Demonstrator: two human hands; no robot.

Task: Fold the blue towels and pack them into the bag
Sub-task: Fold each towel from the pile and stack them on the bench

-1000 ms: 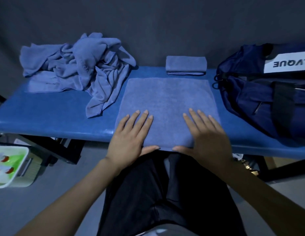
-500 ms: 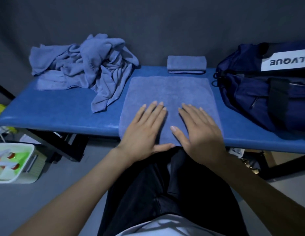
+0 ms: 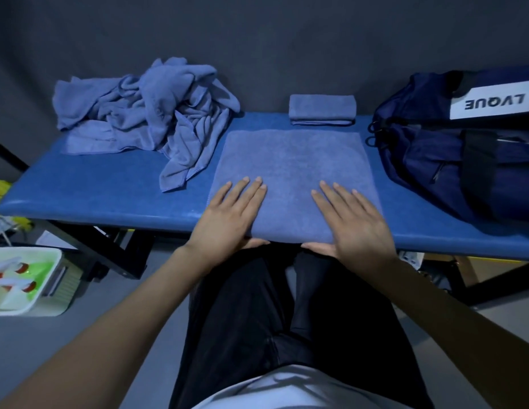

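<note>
At the far left, below the bench, sits a white plastic tub point(image 3: 27, 283) with green contents. On the long blue padded bench point(image 3: 94, 196) lies a crumpled heap of blue towels point(image 3: 148, 113). Next, a flat blue terry towel point(image 3: 292, 172) is spread at the near edge; the left hand point(image 3: 227, 219) and right hand point(image 3: 354, 222) press on it, fingers straight, thumbs under its front hem. Behind it rests a small folded blue towel point(image 3: 322, 109). A navy fabric duffel bag point(image 3: 452, 160) stands rightmost.
</note>
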